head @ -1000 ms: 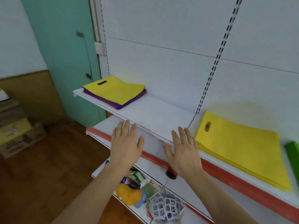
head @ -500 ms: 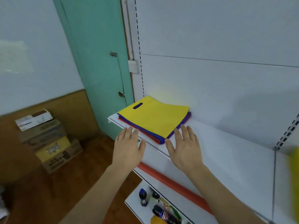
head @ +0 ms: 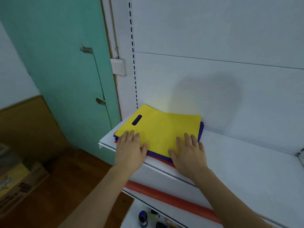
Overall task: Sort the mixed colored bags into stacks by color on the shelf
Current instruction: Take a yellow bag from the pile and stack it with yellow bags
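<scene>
We had both hands down flat on the mixed pile of bags (head: 162,137) at the left end of the upper shelf (head: 246,162), close to the back panel. Our left hand (head: 130,149) lay over the pile's near-left corner and our right hand (head: 189,155) over its near-right edge — fingers straight and spread on both, palms resting on the fabric, nothing curled or pinched as far as we could see.

The yellow bag (head: 158,127) sat on top, its slot handle (head: 136,120) toward the far left. Under it showed the edges of blue bags (head: 201,130), and a thin line of red (head: 164,160) at the near edge.

We judged these bags to be thin, light and limp, likely to droop and fold if lifted by one corner, and smooth enough to slide over one another. The sensible hold seemed to be the near edge of the yellow one — thumbs slipped beneath, fingers on top, one hand toward each corner — so it came away alone. The risk we saw was dragging the blue ones off the shelf lip with it.
</scene>
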